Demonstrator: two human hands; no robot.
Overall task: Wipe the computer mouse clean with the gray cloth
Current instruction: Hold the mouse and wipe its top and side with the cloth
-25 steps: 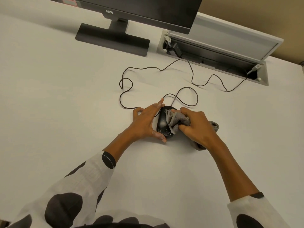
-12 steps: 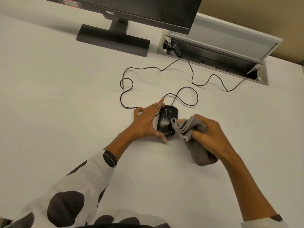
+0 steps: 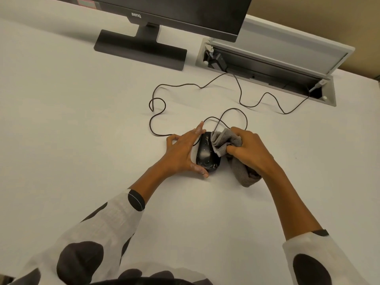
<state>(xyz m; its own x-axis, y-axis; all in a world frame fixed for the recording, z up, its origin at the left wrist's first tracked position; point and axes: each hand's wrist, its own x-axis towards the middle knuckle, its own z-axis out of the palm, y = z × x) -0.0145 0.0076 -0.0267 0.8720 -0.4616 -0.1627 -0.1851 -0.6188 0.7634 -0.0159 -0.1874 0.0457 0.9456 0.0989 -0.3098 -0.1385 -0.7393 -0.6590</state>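
A black wired computer mouse [image 3: 206, 156] flecked with pale specks lies on the white desk [image 3: 82, 124]. My left hand [image 3: 183, 152] braces it from the left, index finger along its front edge and thumb at its rear corner. My right hand [image 3: 249, 150] is clenched on a bunched gray cloth [image 3: 223, 141], whose front folds press against the mouse's upper right side. The cloth's tail hangs below my wrist onto the desk.
The mouse cable [image 3: 156, 112] loops over the desk behind my hands and runs to an open cable hatch [image 3: 267, 64] at the back right. A black monitor stand [image 3: 139, 49] sits at the back centre.
My right hand had drawn the cloth back and to the right off the mouse, then came forward again onto the mouse's front right. The left hand and mouse stayed put.
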